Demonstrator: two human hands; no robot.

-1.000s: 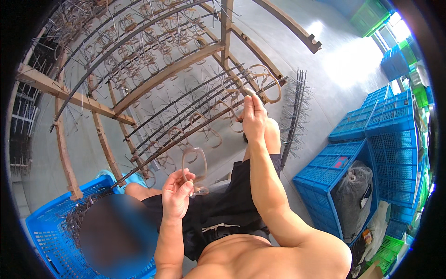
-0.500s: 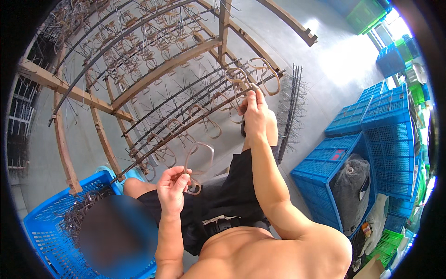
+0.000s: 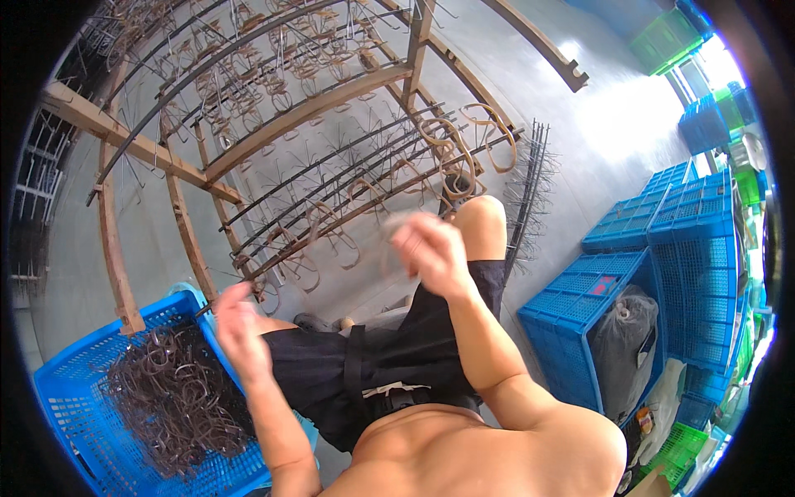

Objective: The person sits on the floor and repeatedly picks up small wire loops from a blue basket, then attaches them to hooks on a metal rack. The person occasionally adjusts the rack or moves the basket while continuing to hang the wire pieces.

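My left hand (image 3: 240, 331), smeared by motion, is over the inner edge of a blue basket (image 3: 70, 398). Inside the basket lies a heap of dark brown looped pieces (image 3: 174, 398) that look like eyeglass frames. I cannot make out anything in this hand's fingers. My right hand (image 3: 432, 255), also blurred, is above my right thigh, fingers curled. A faint, smeared eyeglass frame (image 3: 387, 253) shows at its fingertips. In front, brown eyeglass frames (image 3: 451, 149) hang from wire hooks along a dark rod (image 3: 364, 209) on a wooden rack.
The wooden rack (image 3: 306, 108) spans the left and middle, with more hung frames farther back. Bundled rods with wire spikes (image 3: 527, 199) lie right of my knee. Blue crates (image 3: 571, 294) stand at the right, one holding a grey plastic bag (image 3: 625, 356).
My left hand has let go of its eyeglass frame and moved left to the basket. My right hand has drawn back from the rod's far end, where frames now hang free.
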